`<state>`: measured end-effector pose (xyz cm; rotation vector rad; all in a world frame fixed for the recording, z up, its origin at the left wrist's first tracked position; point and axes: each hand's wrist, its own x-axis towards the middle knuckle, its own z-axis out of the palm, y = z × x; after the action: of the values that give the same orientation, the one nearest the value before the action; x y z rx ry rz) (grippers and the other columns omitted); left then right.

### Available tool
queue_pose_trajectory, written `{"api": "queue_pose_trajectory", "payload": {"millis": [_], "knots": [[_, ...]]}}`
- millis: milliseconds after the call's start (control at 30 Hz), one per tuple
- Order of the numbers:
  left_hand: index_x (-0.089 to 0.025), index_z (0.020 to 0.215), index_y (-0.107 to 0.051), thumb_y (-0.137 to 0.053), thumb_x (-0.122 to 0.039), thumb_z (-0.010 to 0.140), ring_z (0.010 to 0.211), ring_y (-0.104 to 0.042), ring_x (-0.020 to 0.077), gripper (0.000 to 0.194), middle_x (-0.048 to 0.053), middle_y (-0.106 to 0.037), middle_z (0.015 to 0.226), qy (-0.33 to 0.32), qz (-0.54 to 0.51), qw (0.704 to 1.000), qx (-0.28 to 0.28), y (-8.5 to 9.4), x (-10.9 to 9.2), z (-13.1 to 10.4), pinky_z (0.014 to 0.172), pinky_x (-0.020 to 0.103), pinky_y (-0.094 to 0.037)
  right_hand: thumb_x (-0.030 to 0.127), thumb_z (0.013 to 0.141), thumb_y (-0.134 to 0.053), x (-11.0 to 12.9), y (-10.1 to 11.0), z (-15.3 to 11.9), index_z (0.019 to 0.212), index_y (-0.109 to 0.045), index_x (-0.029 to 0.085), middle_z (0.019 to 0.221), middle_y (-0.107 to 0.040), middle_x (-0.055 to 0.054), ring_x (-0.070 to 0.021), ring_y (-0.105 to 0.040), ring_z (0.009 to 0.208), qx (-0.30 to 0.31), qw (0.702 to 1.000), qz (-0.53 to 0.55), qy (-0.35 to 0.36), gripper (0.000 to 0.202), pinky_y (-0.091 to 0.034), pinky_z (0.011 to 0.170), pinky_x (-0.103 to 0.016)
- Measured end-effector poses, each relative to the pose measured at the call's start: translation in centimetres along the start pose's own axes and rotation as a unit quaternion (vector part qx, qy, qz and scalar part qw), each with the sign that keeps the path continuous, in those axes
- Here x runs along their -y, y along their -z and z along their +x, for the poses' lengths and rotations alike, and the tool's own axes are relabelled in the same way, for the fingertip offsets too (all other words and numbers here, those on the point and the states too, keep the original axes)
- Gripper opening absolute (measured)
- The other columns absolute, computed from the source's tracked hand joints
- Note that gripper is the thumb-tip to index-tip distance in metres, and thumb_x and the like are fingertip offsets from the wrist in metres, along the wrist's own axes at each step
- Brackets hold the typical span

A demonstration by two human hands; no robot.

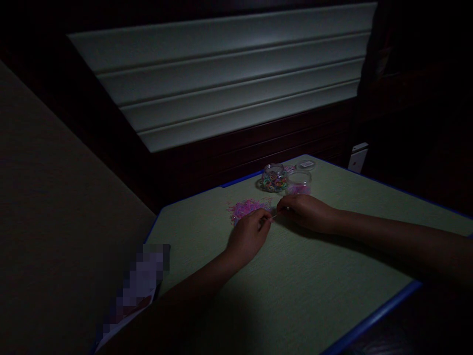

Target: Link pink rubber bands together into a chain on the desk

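My left hand (251,231) is pinched at the near edge of a pile of small pink and purple bands (246,208). Close by on the right, my right hand (306,212) is also pinched. A thin, pale band (274,216) stretches between the fingertips of both hands. Behind my right hand stands an open clear jar (300,178) with pink pieces inside. To its left is another clear jar (274,180) holding multicoloured bands.
A round clear lid (306,165) with a label lies at the table's far corner. The green table (314,286) has a blue edge. A blurred-out item (144,276) lies at the left edge, and a white box (357,158) stands beyond the table.
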<state>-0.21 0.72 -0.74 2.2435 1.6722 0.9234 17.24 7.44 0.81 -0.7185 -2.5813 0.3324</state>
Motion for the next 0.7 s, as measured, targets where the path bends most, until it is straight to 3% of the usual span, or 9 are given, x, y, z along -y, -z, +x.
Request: {"api": "queue_pose_trajectory", "payload": {"millis": [367,533,700], "knots": [[-0.019,0.081,-0.053,-0.041,-0.024,0.078,0.061,-0.049,0.0092,0.014,-0.002,-0.056,0.071,-0.003,-0.009,1.000,-0.003,0.0,0.2,0.1,0.053,0.019,-0.034,0.019,0.078,-0.041,0.1,1.6,-0.1,0.080,-0.058,0.015,0.078,-0.060,-0.006,-0.0119,-0.052,0.066,-0.020,0.996,-0.089,-0.007,0.018,-0.030,0.057,-0.020],[-0.018,0.080,-0.053,-0.041,-0.023,0.078,0.060,-0.048,0.0090,0.014,-0.002,-0.055,0.069,-0.007,-0.005,1.000,0.002,0.0,0.2,0.1,0.053,0.019,-0.034,0.025,0.080,-0.040,-0.2,3.8,-0.2,0.084,-0.059,0.016,0.083,-0.060,-0.006,-0.0113,-0.052,0.065,-0.085,0.983,-0.160,-0.029,0.021,-0.030,0.056,-0.021],[-0.018,0.079,-0.053,-0.041,-0.023,0.078,0.061,-0.048,0.0086,0.012,-0.002,-0.055,0.069,-0.007,-0.005,1.000,-0.003,0.0,0.2,0.0,0.054,0.019,-0.033,0.028,0.082,-0.037,-1.7,5.6,-0.4,0.088,-0.060,0.019,0.086,-0.060,-0.005,-0.0141,-0.054,0.069,-0.165,0.944,-0.264,-0.104,0.026,-0.029,0.055,-0.022]]}}
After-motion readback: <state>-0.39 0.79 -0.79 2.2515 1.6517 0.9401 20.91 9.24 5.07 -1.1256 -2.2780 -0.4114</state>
